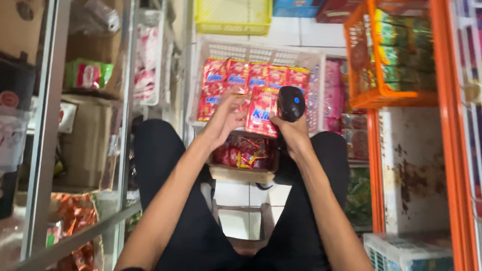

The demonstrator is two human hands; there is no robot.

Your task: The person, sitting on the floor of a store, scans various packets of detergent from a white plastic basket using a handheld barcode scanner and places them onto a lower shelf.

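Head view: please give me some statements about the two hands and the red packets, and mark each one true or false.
1. The left hand touches a red snack packet. True.
2. The right hand is empty. False: it holds a black handheld device with a blue dot, beside the packet.
3. A row of red packets stands in a white basket beyond the hands. True.
4. The orange basket at the upper right holds red packets. False: it holds green ones.
5. A small carton with red packets sits between the person's knees. True.
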